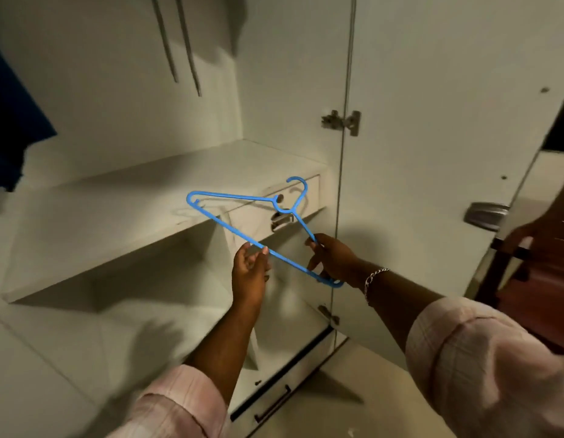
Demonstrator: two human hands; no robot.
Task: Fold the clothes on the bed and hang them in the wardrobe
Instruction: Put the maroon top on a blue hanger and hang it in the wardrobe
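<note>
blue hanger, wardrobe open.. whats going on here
A person stands at an open wardrobe holding an empty blue hanger in front of its shelf. The right hand grips one end of the hanger, and the left hand touches its bottom bar with the fingertips. No garment is on the hanger. A dark blue cloth hangs at the left edge of the wardrobe. The bed is out of view.
</note>
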